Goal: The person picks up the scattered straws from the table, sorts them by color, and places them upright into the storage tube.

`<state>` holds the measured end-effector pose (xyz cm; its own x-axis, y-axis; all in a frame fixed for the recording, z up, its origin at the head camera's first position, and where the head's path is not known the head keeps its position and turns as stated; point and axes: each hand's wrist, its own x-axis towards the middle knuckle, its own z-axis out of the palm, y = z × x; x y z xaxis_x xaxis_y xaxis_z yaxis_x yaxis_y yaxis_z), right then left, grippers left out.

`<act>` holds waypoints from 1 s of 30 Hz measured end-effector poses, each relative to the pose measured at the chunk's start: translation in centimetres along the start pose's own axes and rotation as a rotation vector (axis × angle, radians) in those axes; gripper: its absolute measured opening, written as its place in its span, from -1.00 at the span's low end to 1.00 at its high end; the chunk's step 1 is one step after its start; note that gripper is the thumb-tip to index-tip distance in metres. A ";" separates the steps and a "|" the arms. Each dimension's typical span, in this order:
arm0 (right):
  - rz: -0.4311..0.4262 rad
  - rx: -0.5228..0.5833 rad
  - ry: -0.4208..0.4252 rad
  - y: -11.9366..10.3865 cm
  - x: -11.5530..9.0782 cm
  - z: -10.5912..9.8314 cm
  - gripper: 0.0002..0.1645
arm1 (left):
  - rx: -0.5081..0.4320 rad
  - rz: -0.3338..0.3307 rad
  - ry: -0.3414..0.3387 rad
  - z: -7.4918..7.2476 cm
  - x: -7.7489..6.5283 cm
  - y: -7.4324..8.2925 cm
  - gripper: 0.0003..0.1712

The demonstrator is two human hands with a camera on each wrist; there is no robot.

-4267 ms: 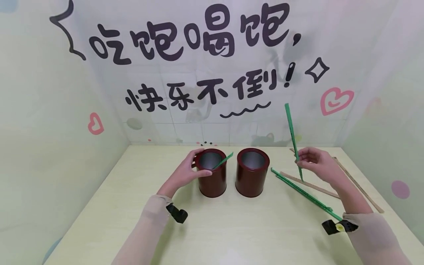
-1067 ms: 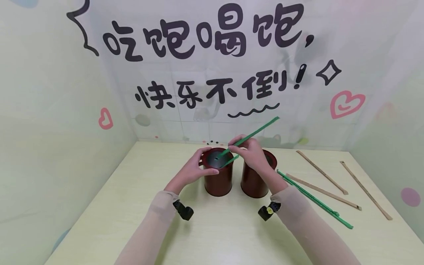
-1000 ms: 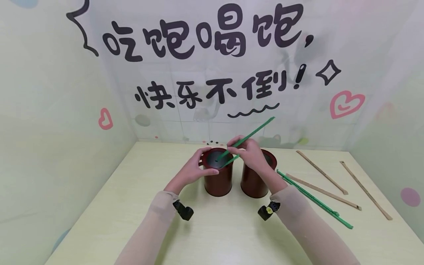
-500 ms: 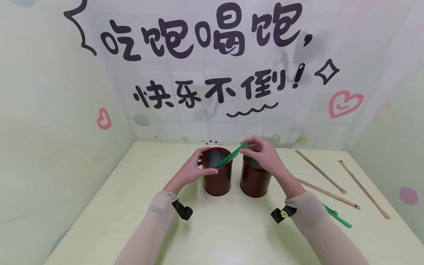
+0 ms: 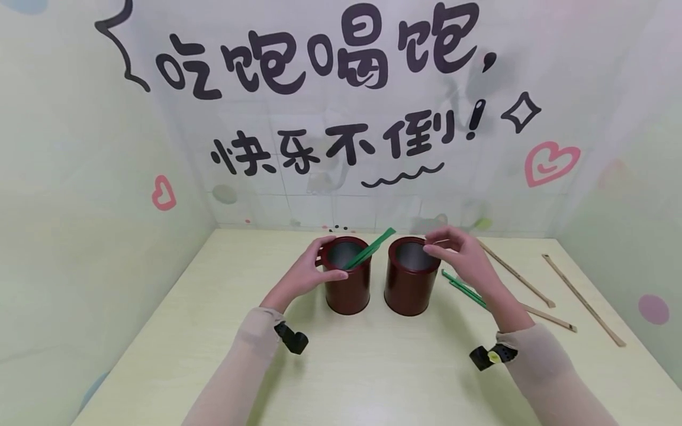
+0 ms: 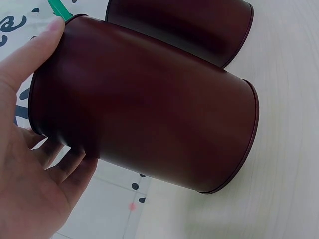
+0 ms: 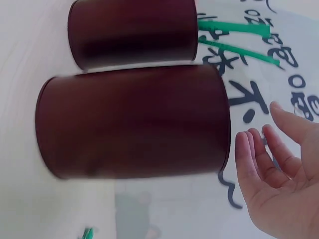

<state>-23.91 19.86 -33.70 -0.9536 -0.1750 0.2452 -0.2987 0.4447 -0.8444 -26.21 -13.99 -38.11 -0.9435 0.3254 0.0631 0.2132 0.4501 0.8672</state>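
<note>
3 tan sticks [image 5: 583,299], head view only, left fingers [image 6: 79,174] gripping red can [image 6: 144,104], right fingers [image 7: 246,162] loosely parted

Two hands [image 5: 299,276] are counted, and two dark red canisters [image 5: 347,293] at eleven and one o'clock. Two green sticks [image 7: 237,27] are held in the former; toward three, two more green sticks [image 5: 465,289] and three brown sticks [image 5: 583,300] are counted.

Maroon canisters [image 5: 347,293] (green sticks [image 5: 376,244])
</note>
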 end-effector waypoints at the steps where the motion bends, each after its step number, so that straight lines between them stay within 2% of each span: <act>1: -0.001 0.000 0.005 0.3 -0.2 -0.3 -0.60 | -0.002 -0.001 0.000 0.0 0.0 0.0 0.05; 10: 0.028 0.043 0.001 3.4 -2.0 -2.3 -0.58 | -0.014 -0.006 -0.003 0.0 0.0 -0.2 0.06; 20: 0.055 0.062 0.015 6.5 -3.7 -4.1 -0.65 | -0.013 -0.001 0.004 0.0 0.1 -0.3 0.06; 27: 0.102 0.080 0.006 8.8 -4.8 -5.2 -0.78 | -0.019 0.001 -0.001 0.0 0.2 -0.4 0.07; 30: 0.132 0.076 0.003 9.7 -5.2 -5.7 -0.76 | -0.018 0.001 -0.001 0.0 0.2 -0.5 0.07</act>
<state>-22.11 30.05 -40.45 -0.9845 -0.1165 0.1314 -0.1674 0.3955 -0.9031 -26.49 -14.20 -38.52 -0.9429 0.3270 0.0635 0.2097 0.4344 0.8760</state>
